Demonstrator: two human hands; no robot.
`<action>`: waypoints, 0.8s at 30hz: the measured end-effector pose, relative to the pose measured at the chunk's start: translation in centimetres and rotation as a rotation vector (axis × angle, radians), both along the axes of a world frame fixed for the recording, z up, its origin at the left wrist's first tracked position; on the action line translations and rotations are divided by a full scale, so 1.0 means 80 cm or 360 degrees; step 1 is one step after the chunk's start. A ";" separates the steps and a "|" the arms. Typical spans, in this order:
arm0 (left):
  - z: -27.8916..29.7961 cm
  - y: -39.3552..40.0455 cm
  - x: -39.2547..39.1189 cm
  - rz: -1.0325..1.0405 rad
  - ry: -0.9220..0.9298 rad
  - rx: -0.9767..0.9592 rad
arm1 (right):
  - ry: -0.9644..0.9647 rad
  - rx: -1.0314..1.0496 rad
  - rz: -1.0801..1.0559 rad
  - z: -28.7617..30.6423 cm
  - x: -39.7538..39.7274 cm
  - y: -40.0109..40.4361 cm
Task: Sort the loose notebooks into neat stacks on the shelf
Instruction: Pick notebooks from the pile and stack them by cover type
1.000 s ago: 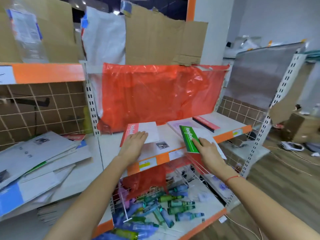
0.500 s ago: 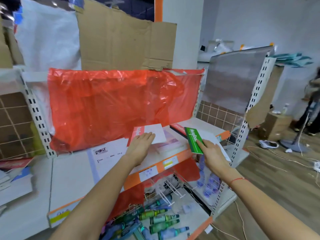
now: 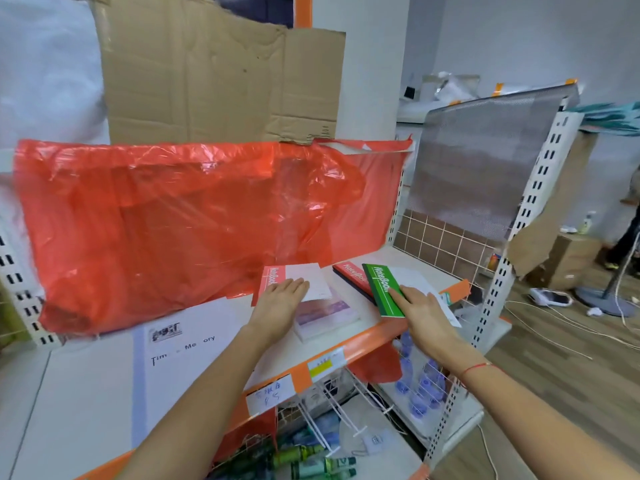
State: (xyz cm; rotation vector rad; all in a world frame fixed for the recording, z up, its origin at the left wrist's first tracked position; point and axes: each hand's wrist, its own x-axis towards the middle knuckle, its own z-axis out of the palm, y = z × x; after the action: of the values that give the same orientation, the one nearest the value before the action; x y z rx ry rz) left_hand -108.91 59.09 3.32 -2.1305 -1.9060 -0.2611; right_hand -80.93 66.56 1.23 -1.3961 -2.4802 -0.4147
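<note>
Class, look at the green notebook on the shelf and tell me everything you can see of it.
The green notebook has a glossy green band printed "NoteBoo…" in white along one edge; the rest of its cover is white. It looks thin and card-covered, is closed, and lies slightly tilted over a red-banded notebook near the shelf's front edge. The right hand presses on it with fingers extended.

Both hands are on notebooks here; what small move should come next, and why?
Probably the right hand slides the green notebook squarely onto the red notebook beneath it: the green one lies askew, overhanging toward the shelf edge, while the left hand rests flat on the red-spined notebook.
</note>
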 end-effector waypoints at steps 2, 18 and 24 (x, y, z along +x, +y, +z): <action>0.006 0.008 0.006 0.0011 -0.0064 0.0008 | 0.0044 0.0016 0.0024 0.006 0.000 0.011; -0.031 0.082 0.069 0.0263 -0.0034 0.0151 | -0.0168 -0.0046 0.0517 0.001 0.019 0.169; -0.035 0.086 0.099 0.0514 0.0010 0.0120 | -0.0248 -0.0226 0.0750 0.000 0.034 0.212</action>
State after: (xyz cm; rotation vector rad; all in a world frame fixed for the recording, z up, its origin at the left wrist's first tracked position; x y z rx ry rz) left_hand -100.95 65.93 0.55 -1.7398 -2.1597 -0.2534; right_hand -78.17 83.49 1.27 -0.7997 -2.8995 -0.2549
